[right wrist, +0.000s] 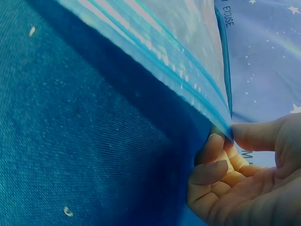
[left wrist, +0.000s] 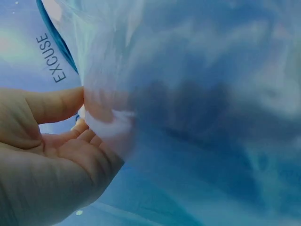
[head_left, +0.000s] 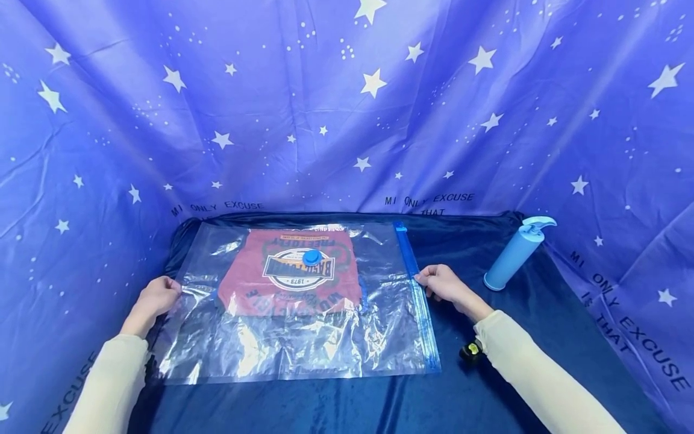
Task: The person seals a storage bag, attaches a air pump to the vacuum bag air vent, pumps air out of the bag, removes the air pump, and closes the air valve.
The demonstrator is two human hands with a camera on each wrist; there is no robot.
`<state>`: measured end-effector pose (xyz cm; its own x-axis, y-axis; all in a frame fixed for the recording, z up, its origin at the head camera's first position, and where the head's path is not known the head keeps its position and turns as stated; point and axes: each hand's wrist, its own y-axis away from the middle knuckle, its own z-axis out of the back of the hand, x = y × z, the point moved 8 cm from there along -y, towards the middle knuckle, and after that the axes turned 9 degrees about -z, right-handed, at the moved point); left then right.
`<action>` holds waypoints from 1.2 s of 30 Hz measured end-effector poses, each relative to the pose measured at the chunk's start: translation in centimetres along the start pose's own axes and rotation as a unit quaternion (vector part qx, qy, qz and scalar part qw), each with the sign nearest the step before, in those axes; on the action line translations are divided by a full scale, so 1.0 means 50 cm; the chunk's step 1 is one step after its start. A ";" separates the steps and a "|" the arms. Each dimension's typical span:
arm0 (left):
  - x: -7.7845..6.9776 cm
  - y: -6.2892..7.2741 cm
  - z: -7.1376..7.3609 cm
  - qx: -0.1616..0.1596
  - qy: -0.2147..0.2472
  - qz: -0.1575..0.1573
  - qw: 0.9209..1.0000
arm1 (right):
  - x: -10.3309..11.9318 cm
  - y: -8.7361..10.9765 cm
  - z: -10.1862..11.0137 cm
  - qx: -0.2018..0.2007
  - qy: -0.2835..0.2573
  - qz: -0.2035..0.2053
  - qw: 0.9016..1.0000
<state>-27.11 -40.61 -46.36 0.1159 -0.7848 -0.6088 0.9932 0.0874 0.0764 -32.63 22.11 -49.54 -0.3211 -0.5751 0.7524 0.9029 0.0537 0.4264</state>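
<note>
A clear plastic vacuum storage bag (head_left: 303, 349) lies spread out, with a folded red printed garment (head_left: 238, 271) inside it. On the bag's face sits a round blue valve (head_left: 311, 258), and a blue zip strip (head_left: 414, 283) runs down its right edge. The left hand (head_left: 159, 296) pinches the bag's left edge; the left wrist view shows thumb and fingers (left wrist: 89, 141) meeting at the film, partly behind it. At the zip edge, the right hand (head_left: 441, 283) pinches the bag between thumb and curled fingers (right wrist: 211, 174). That edge is lifted off the cloth in the right wrist view.
A light blue hand pump (head_left: 514, 256) stands tilted on the dark blue cloth (head_left: 461, 392), right of the right hand. A small black and yellow item (head_left: 470, 351) shows by the right cuff. Purple star-printed curtains (head_left: 303, 120) enclose the back and sides.
</note>
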 end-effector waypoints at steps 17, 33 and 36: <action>0.007 0.001 -0.055 0.031 0.132 0.040 0.990 | -0.034 -0.008 0.019 -0.003 0.018 -0.026 1.000; 0.002 -0.006 -0.044 0.004 0.065 0.031 0.997 | -0.036 -0.002 0.021 -0.011 0.011 -0.031 0.999; -0.002 -0.007 -0.044 0.001 0.065 0.032 0.997 | -0.038 0.000 0.026 -0.017 0.011 -0.030 0.999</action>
<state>-27.43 -39.20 -48.06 0.1787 -0.6913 -0.7001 0.9838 0.1336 0.1192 -32.40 24.24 -50.32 -0.3692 -0.5941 0.7147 0.8915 -0.0091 0.4530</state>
